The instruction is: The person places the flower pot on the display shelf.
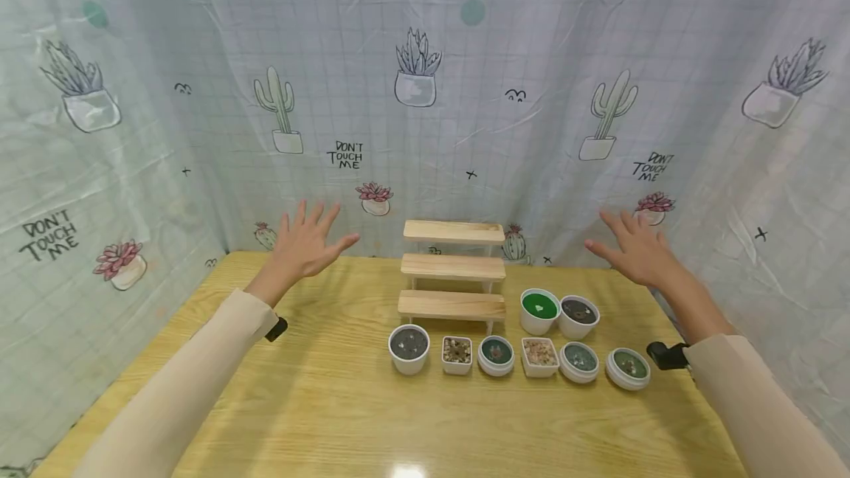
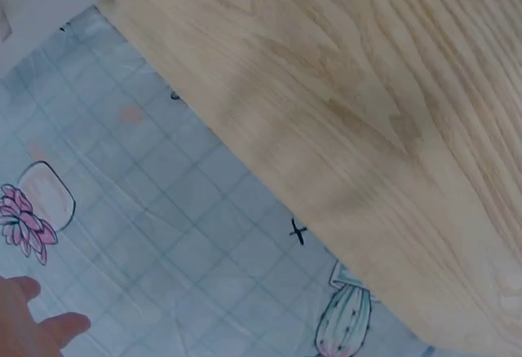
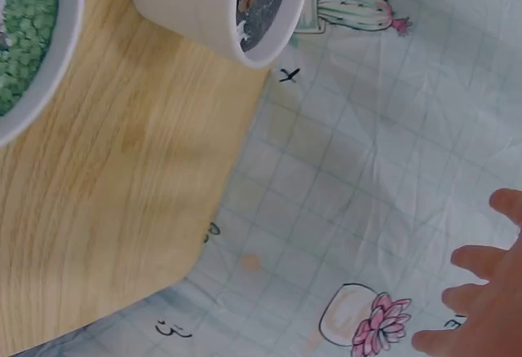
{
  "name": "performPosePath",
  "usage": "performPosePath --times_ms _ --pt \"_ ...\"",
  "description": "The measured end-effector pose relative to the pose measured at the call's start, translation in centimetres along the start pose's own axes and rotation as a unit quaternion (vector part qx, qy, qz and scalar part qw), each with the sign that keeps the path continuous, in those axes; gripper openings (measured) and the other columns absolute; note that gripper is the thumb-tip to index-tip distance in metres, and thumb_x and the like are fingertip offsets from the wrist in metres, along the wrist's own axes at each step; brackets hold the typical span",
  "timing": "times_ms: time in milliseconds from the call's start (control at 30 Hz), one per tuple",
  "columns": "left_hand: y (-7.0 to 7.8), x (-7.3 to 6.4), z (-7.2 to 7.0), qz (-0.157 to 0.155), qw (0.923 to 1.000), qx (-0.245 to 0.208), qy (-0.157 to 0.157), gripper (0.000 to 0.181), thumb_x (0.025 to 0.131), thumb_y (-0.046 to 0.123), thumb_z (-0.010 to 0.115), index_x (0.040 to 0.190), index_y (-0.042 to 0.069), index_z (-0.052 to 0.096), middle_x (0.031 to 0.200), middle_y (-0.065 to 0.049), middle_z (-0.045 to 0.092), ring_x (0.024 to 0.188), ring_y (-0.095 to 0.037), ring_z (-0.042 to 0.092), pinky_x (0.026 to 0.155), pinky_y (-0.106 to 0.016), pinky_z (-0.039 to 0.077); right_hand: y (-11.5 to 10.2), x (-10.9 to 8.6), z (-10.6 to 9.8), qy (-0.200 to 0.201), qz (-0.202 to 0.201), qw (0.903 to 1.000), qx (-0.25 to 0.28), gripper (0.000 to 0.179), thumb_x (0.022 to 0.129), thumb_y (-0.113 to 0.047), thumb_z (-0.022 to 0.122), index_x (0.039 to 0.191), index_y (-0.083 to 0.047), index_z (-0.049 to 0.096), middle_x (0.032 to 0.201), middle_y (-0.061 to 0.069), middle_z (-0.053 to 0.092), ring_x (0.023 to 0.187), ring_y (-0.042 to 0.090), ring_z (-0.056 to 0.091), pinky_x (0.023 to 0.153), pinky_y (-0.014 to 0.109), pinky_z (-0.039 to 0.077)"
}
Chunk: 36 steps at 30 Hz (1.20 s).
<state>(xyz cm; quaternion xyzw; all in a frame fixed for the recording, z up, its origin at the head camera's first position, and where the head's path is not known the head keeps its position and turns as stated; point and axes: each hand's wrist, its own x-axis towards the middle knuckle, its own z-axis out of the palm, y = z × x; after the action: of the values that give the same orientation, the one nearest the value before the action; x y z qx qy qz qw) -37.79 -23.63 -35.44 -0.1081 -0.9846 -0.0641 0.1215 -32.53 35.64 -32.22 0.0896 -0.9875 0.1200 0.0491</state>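
My left hand (image 1: 304, 246) is raised over the far left of the table, fingers spread and holding nothing. On the other side my right hand (image 1: 639, 251) hovers above the far right edge, also spread and bare. Between them stands a small three-step wooden shelf (image 1: 453, 267) on white supports, its steps bare. Nearest the right hand are a round white pot with dark gravel (image 1: 579, 311) and one with bright green filling (image 1: 539, 306). Fingertips (image 2: 69, 324) of the left hand show in the left wrist view's corner.
In front of the shelf, a row holds a white pot with grey gravel (image 1: 409, 345), square pots with brown (image 1: 457, 350) and pinkish pebbles (image 1: 540, 352), and low round pots, including a green-filled one (image 1: 629, 364). A printed curtain (image 1: 465, 131) surrounds the wooden table (image 1: 319, 404).
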Motion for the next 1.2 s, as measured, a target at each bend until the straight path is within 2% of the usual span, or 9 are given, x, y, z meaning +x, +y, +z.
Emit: performPosePath --times_ms 267,433,567,700,800,933,1000,1067,1200 --pt "0.9 -1.9 0.0 0.01 0.9993 -0.026 0.026 0.095 0.095 0.084 0.031 0.167 0.024 0.019 0.171 -0.018 0.022 0.159 -0.049 0.003 0.12 -0.078 -0.001 -0.3 -2.1 0.4 -0.011 -0.013 0.9998 0.009 0.089 0.104 -0.061 0.045 0.166 -0.007 0.01 0.165 0.041 0.005 0.149 0.066 -0.005 0.107 0.089 0.005" --pt "1.8 -3.5 0.4 0.002 0.9992 -0.033 0.024 0.094 0.095 0.083 0.033 0.167 0.026 0.017 0.172 -0.017 0.021 0.158 -0.051 0.003 0.118 -0.081 0.003 -0.5 -3.9 1.1 -0.018 -0.028 0.9986 0.042 0.088 0.105 -0.056 0.05 0.166 -0.007 0.01 0.165 0.04 0.006 0.15 0.066 -0.001 0.107 0.088 0.01" --pt "2.7 -4.6 0.9 -0.005 0.9978 -0.063 0.021 0.093 0.095 0.083 0.034 0.167 0.028 0.016 0.171 -0.017 0.022 0.158 -0.052 0.005 0.113 -0.085 0.008 -0.7 -5.3 2.0 -0.014 -0.042 0.9963 0.073 0.087 0.105 -0.051 0.054 0.165 -0.003 0.015 0.164 0.04 0.014 0.149 0.064 0.012 0.108 0.084 0.02" --pt "3.2 -5.8 1.6 -0.013 0.9919 -0.121 0.036 0.09 0.097 0.08 0.037 0.167 0.029 0.016 0.17 -0.017 0.027 0.157 -0.049 0.017 0.112 -0.083 0.022 -1.0 -6.3 2.8 -0.005 -0.054 0.9934 0.101 0.084 0.104 -0.047 0.058 0.162 0.001 0.021 0.162 0.037 0.024 0.146 0.062 0.022 0.109 0.081 0.024" --pt "3.6 -6.6 2.3 -0.013 0.9819 -0.181 0.052 0.086 0.099 0.074 0.042 0.167 0.024 0.021 0.168 -0.017 0.032 0.154 -0.045 0.028 0.114 -0.075 0.031 -1.2 -6.7 3.4 0.0 -0.057 0.9915 0.117 0.083 0.103 -0.045 0.061 0.162 0.001 0.023 0.161 0.035 0.029 0.145 0.06 0.028 0.109 0.079 0.027" --pt "4.2 -7.5 3.4 -0.015 0.9619 -0.267 0.058 0.08 0.103 0.065 0.046 0.165 0.017 0.027 0.162 -0.019 0.041 0.149 -0.044 0.04 0.115 -0.07 0.035 -1.2 -6.9 4.3 -0.007 -0.054 0.9878 0.146 0.084 0.102 -0.041 0.064 0.162 0.0 0.023 0.16 0.034 0.03 0.141 0.06 0.033 0.105 0.078 0.035" --pt "4.6 -7.7 4.0 -0.023 0.9483 -0.312 0.053 0.076 0.104 0.061 0.047 0.163 0.016 0.031 0.154 -0.021 0.051 0.142 -0.044 0.049 0.111 -0.068 0.041 -1.2 -6.9 4.9 -0.015 -0.055 0.984 0.169 0.085 0.1 -0.037 0.067 0.162 0.0 0.022 0.16 0.035 0.029 0.141 0.061 0.034 0.104 0.078 0.037" --pt "5.0 -7.9 4.6 -0.032 0.9313 -0.361 0.041 0.071 0.104 0.058 0.049 0.16 0.015 0.037 0.143 -0.024 0.06 0.131 -0.044 0.059 0.103 -0.064 0.05 -1.2 -6.8 5.5 -0.023 -0.057 0.9799 0.19 0.087 0.097 -0.032 0.072 0.161 0.002 0.022 0.159 0.036 0.029 0.141 0.062 0.033 0.105 0.078 0.037" --pt "5.9 -7.9 6.0 -0.045 0.8986 -0.437 0.004 0.062 0.104 0.052 0.056 0.152 0.013 0.046 0.125 -0.025 0.069 0.112 -0.04 0.069 0.087 -0.052 0.061 -1.1 -6.7 6.7 -0.041 -0.059 0.9735 0.217 0.093 0.093 -0.027 0.077 0.16 0.004 0.022 0.159 0.038 0.029 0.142 0.063 0.031 0.107 0.077 0.035"
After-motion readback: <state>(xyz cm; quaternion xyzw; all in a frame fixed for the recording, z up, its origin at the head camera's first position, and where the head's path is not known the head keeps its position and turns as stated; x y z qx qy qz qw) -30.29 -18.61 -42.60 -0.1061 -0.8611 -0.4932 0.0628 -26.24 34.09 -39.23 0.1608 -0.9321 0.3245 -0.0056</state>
